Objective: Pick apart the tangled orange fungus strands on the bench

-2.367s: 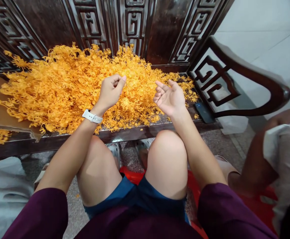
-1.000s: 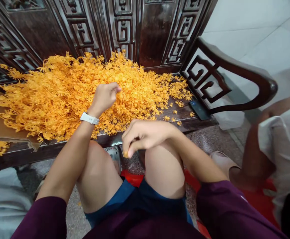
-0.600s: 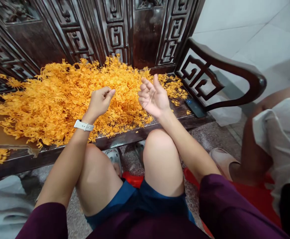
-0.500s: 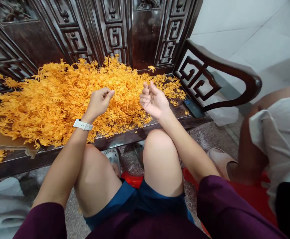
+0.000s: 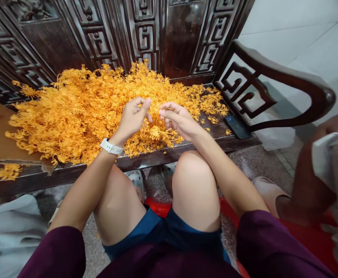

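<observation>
A wide pile of orange spidery plastic-looking pieces [image 5: 78, 112] lies on the dark wooden bench. Above its front part, my left hand [image 5: 134, 117] has thumb and index finger pinched together, a white watch strap on the wrist. Close to it on the right, my right hand [image 5: 182, 120] has its thumb pressed to the bent index finger, other fingers curled. The two sets of fingertips are a small gap apart. Whatever is between them is too small to make out. Just below the fingertips shows one splayed orange piece [image 5: 155, 133]; I cannot tell whether a hand holds it.
The bench has a carved back [image 5: 183, 38] and a curved armrest [image 5: 284, 73]. A dark phone-like slab [image 5: 237, 127] lies by the armrest. Cardboard [image 5: 9, 135] is at the left end. Another person's leg [image 5: 308, 181] is at the right, and pale cloth [image 5: 15, 231] at lower left.
My hands have come closer together, and my right hand has turned from palm up to a pinch. A loose orange piece above it is no longer seen there. The view has shifted left.
</observation>
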`<action>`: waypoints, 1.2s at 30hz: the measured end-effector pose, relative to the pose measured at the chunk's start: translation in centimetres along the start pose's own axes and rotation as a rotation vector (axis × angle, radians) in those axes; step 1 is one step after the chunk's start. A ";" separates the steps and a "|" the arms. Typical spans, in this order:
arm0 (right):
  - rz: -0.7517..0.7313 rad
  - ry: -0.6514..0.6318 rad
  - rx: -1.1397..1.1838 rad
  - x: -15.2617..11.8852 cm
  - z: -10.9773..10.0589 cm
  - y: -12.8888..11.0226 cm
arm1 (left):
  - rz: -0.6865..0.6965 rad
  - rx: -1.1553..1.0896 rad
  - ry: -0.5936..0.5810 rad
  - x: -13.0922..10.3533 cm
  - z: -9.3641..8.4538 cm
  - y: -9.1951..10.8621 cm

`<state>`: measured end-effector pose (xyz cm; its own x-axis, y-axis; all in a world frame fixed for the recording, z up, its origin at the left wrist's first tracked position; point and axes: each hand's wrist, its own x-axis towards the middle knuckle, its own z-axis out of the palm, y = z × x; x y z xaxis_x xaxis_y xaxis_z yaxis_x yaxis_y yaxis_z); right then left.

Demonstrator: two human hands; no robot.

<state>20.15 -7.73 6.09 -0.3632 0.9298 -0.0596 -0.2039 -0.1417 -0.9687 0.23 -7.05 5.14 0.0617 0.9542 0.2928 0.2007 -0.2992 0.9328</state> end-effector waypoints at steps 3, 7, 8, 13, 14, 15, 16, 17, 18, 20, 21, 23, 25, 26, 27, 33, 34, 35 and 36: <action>-0.087 -0.048 -0.085 0.3 0.2 0.5 | 0.019 -0.008 -0.069 -0.5 0.5 0.5; -0.180 -0.007 -0.077 0.9 0.0 1.0 | 0.043 0.087 -0.107 -1.0 0.6 1.0; -0.190 0.013 -0.064 0.9 -0.1 1.0 | 0.044 0.110 -0.103 -1.0 0.6 1.0; -0.206 0.072 -0.020 0.9 0.0 0.9 | 0.018 0.097 -0.126 -1.2 0.4 1.3; -0.203 0.066 -0.012 0.9 0.0 0.9 | 0.019 0.078 -0.140 -1.2 0.4 1.4; -0.200 0.052 -0.005 0.9 0.0 0.9 | 0.026 0.059 -0.148 -1.1 0.3 1.5; -0.199 0.032 -0.004 0.8 -0.1 0.9 | 0.038 0.040 -0.147 -1.1 0.3 1.6; -0.199 0.011 -0.011 0.8 -0.1 0.9 | 0.054 0.019 -0.140 -1.0 0.2 1.6; -0.199 -0.009 -0.024 0.8 -0.2 0.9 | 0.071 -0.004 -0.124 -0.8 0.2 1.6; -0.204 -0.037 -0.058 0.7 -0.3 0.9 | 0.085 -0.055 -0.081 -0.5 0.1 1.5; -0.206 -0.045 -0.068 0.7 -0.3 0.8 | 0.074 -0.080 -0.058 -0.4 0.0 1.4; -0.207 -0.063 -0.073 0.6 -0.3 0.7 | 0.022 -0.123 -0.020 -0.1 -0.1 1.0; -0.201 -0.095 -0.069 0.5 -0.2 0.6 | -0.041 -0.169 -0.001 0.1 -0.1 0.5; -0.194 -0.114 -0.068 0.4 -0.1 0.5 | -0.067 -0.192 0.001 0.2 -0.1 0.3; -0.188 -0.132 -0.067 0.3 -0.1 0.5 | -0.088 -0.216 -0.004 0.3 0.0 0.1; -0.202 -0.180 -0.053 0.2 0.0 0.6 | -0.183 -0.379 -0.039 -0.1 0.8 0.6; -0.210 -0.173 -0.050 0.2 0.0 0.6 | -0.210 -0.404 -0.026 -0.3 1.0 0.9; -0.219 -0.163 -0.041 0.2 0.1 0.6 | -0.234 -0.430 -0.014 -0.4 1.2 1.2; -0.228 -0.154 -0.023 0.2 0.1 0.6 | -0.250 -0.459 -0.010 -0.6 1.3 1.6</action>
<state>19.84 -7.68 5.57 -0.4445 0.8740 0.1962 -0.2758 0.0749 -0.9583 1.81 -8.06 6.18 0.0769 0.9958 0.0497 -0.2389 -0.0300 0.9706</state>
